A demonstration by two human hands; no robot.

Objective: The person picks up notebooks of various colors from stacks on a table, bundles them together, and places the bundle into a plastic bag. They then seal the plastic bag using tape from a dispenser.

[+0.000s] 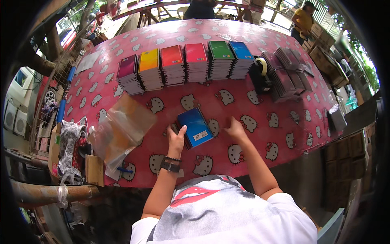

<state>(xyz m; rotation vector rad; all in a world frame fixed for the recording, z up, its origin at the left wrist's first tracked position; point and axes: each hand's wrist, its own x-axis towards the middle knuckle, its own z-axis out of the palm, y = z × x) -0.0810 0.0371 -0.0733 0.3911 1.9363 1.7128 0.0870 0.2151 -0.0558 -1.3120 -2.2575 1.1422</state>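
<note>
A blue spiral notebook (196, 124) with a white label on its cover lies tilted on the pink table cover in front of me. My left hand (176, 140) is closed on its left edge, thumb on the cover and the other fingers partly hidden at the side. To the right of the notebook and apart from it is my right hand (235, 130), its thumb and fingers spread with nothing visible between them. Beyond both hands stand stacks of spiral notebooks: purple (128, 67), yellow (149, 60), red (171, 55), pink (196, 53), green (221, 50) and blue (242, 51).
Clear plastic sleeves (126, 128) lie at the left, beside a grey-and-black patterned bag (72, 150). A black tape dispenser (260, 77) and plastic-wrapped dark stacks (286, 77) stand at the right. A person in yellow (304, 19) is beyond the table.
</note>
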